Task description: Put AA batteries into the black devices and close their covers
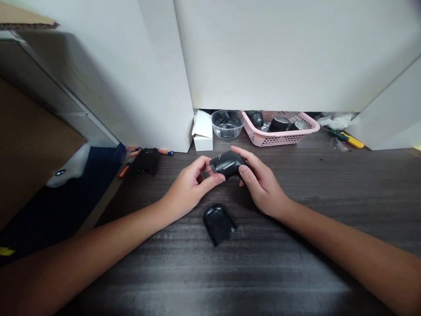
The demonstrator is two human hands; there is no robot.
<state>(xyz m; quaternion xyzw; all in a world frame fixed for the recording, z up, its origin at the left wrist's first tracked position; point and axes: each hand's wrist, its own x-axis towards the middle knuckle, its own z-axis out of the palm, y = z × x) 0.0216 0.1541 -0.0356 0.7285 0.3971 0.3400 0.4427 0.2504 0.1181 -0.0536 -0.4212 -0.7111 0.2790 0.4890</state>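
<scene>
A black rounded device (229, 165) with a ribbed ring at its left end and small white lettering is held between both hands above the dark wood-grain table (263, 272). My left hand (194, 182) is closed on the ribbed end, with its thumb along the lower side. My right hand (259, 180) wraps round the other end, thumb on the near side. On the table below the hands rests a black curved shell piece (218, 224), touched by neither hand.
Along the back stand a white box (203, 131), a clear round bowl (226, 126) and a pink basket (279, 139) holding black parts. A green-and-yellow tool (347, 138) lies at right. Batteries (164, 152) and a black part (145, 161) lie at left. White panels rise behind.
</scene>
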